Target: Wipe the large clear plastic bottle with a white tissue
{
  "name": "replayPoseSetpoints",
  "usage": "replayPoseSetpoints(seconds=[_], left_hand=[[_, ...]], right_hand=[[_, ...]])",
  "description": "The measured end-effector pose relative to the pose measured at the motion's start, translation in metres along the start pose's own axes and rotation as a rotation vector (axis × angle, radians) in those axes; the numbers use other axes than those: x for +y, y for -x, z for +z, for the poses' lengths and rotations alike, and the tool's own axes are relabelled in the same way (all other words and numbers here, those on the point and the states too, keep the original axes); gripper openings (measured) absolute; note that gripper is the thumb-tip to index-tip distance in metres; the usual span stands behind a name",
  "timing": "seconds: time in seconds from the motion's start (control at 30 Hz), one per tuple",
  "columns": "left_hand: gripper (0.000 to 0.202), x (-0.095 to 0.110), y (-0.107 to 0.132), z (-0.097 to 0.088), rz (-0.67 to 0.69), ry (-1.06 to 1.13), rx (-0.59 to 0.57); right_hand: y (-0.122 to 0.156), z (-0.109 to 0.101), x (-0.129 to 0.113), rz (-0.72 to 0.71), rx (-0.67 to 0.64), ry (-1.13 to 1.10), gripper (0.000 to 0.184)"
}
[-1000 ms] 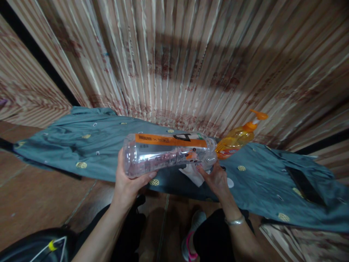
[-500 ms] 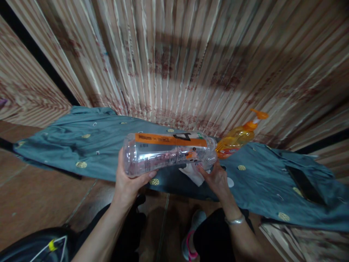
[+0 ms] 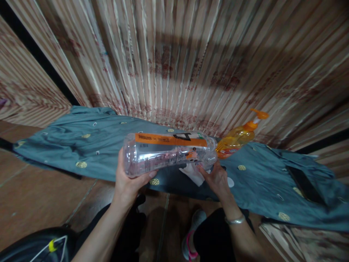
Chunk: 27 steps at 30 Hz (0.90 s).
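Note:
A large clear plastic bottle point(image 3: 169, 153) with an orange, grey and white label lies sideways in the air between my hands. Its base end rests in my left hand point(image 3: 129, 183), thumb along the near side and fingers hidden behind. At the neck end, my right hand point(image 3: 216, 178) grips it, fingers partly out of sight. Just beyond that end stands an orange pump bottle point(image 3: 236, 140) of yellow liquid. Under the clear bottle, near my right hand, a crumpled white tissue point(image 3: 193, 174) lies on the cloth.
A teal patterned cloth point(image 3: 100, 142) covers the narrow table. On its right part lie a black phone point(image 3: 305, 185) and, nearer the middle, a small white disc point(image 3: 230, 182). A striped curtain point(image 3: 174, 65) hangs behind. A black round object point(image 3: 40, 245) is at the lower left.

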<state>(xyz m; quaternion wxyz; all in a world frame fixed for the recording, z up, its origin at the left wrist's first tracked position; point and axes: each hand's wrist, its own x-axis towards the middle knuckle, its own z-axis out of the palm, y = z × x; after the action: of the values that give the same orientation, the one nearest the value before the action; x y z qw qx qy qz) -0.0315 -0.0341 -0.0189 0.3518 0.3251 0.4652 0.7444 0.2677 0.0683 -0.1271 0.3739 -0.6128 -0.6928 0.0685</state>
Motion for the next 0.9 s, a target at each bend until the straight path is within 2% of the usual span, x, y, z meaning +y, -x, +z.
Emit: replayPoseSetpoints(seconds=[0.17, 0.37, 0.7, 0.9], left_hand=[[0.1, -0.002, -0.002, -0.002, 0.009, 0.005, 0.002], [0.102, -0.003, -0.007, -0.011, -0.024, -0.014, -0.054], [0.106, -0.002, -0.007, -0.009, -0.029, -0.007, -0.053], [0.102, -0.001, -0.005, -0.007, -0.011, 0.012, -0.055]], right_hand=[[0.0, 0.0, 0.002, 0.016, -0.014, -0.006, 0.071], [-0.001, -0.001, 0.002, 0.041, -0.027, -0.007, 0.073], [-0.001, -0.003, 0.0, 0.028, -0.031, -0.061, 0.069], [-0.001, -0.002, 0.001, 0.022, -0.036, -0.06, 0.068]])
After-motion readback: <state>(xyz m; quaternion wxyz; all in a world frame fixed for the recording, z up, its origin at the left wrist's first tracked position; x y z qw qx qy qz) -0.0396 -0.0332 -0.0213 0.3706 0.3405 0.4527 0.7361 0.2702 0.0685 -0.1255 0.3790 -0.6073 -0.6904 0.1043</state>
